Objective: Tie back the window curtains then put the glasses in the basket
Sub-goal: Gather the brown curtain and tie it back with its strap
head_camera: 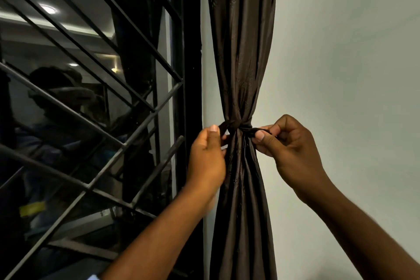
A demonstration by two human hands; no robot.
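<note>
Dark brown fabric tie (236, 127) is pinched at both ends: the left end is gripped between thumb and fingers of the left hand (208, 157), the right end is clamped between thumb and forefinger of the right hand (292, 150). Both hands are closed on the tie, one on each side of the curtain, at about the same height. The tie is wrapped around the curtain (242, 57) at its narrowest point, where a knot-like cross of the band is seen at the front. The curtain, glossy dark brown, is gathered into a tight bunch there and flares out above and below. It hangs against a pale wall (345, 52), just right of the black window frame (191, 52). Left of the frame, a window (75, 36) with black metal bars (91, 120) set diagonally is seen; a ceiling light and a dim figure are reflected in the glass. Both forearms are bare and enter from the bottom edge. Glasses and basket are not in view, so their place cannot be told.
</note>
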